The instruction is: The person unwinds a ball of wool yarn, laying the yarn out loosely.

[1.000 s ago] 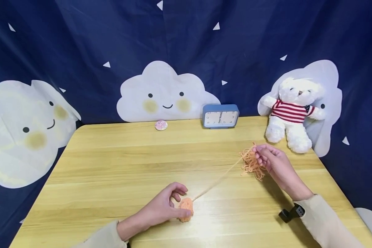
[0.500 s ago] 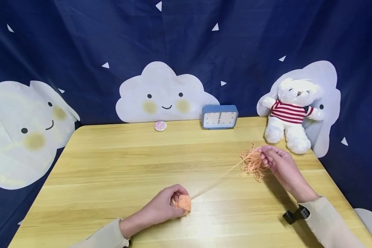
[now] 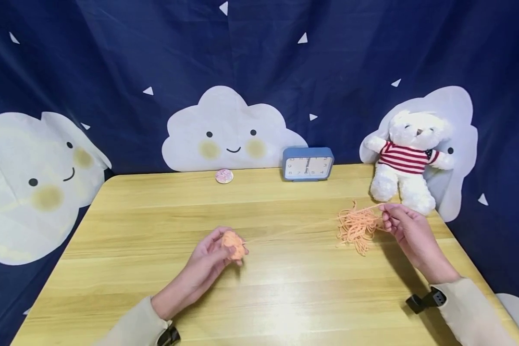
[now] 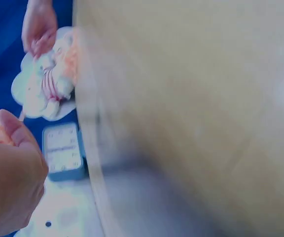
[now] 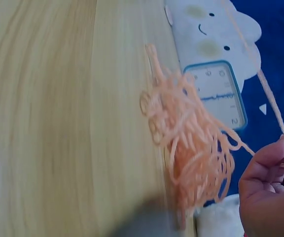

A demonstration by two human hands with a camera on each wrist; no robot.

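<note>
In the head view my left hand (image 3: 214,257) grips a small wound ball of orange yarn (image 3: 232,244), thumb on its near side, above the middle of the table. A thin strand (image 3: 285,234) runs from that ball across to my right hand (image 3: 408,233). The right thumb and fingertips pinch the strand, as the right wrist view shows too, where the pinched yarn (image 5: 271,98) is taut above the thumb. Beside the right hand, a loose tangled heap of orange yarn (image 3: 356,228) lies on the table. Part of the ball is hidden by the left hand in the left wrist view.
A blue clock (image 3: 308,164) stands at the table's back edge, with a round pink patterned disc (image 3: 224,176) to its left. A white teddy bear (image 3: 408,158) in a striped shirt sits at the back right corner. Behind the wooden table (image 3: 155,216) hangs a dark blue curtain (image 3: 259,53).
My left hand has moved up and to the left with the yarn ball, turning so the ball faces up. My right hand has shifted to the right, still pinching the strand.
</note>
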